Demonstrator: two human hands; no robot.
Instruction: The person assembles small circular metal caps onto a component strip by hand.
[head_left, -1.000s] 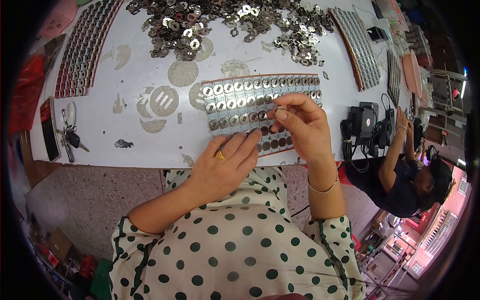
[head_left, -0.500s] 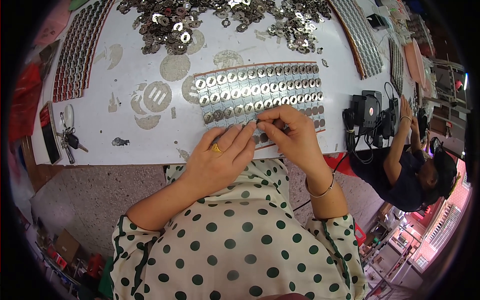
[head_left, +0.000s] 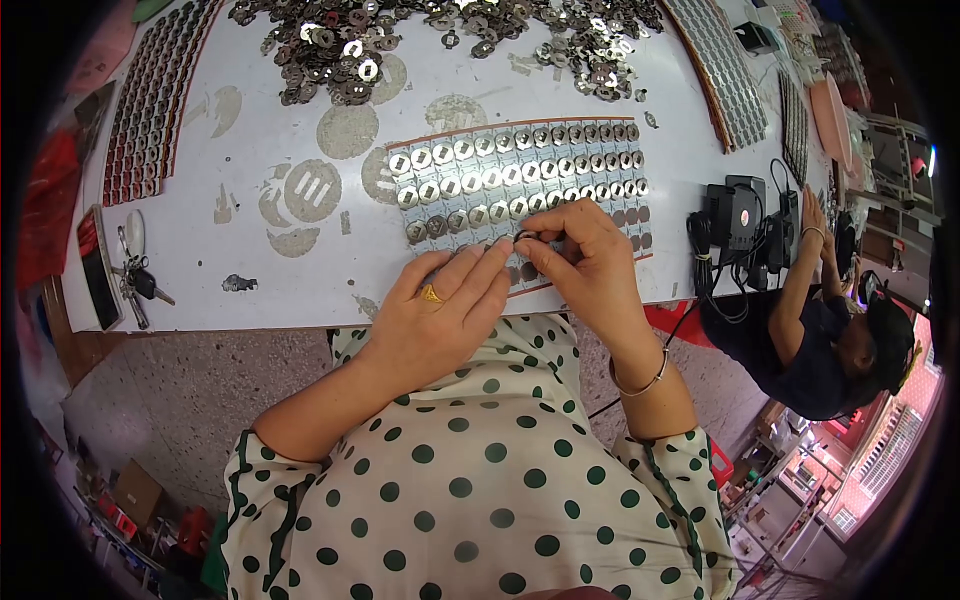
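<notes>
A grid panel (head_left: 520, 160) of round metal discs with square-cut middles lies before me on the white table. In its nearer rows at the right, darker plain round spots (head_left: 632, 240) show. My right hand (head_left: 585, 245) is over the panel's near edge, thumb and index finger closed on a small round metal disc (head_left: 525, 237), seen tilted. Beside it my left hand (head_left: 450, 300), with a gold ring, lies flat across the panel's near left part. Its fingers are stretched out, their tips close to the disc, and they hide the discs beneath.
Loose metal discs (head_left: 350, 50) are heaped along the far side. Similar filled panels stand at the left (head_left: 160, 110) and right (head_left: 715, 75). Black adapters with cables (head_left: 735, 225) sit at right, keys (head_left: 140, 280) and a phone (head_left: 95, 255) at left. Another person (head_left: 830, 340) works at the right.
My right hand has shifted slightly up, and the disc between its fingertips now shows more clearly. My left hand has hardly moved.
</notes>
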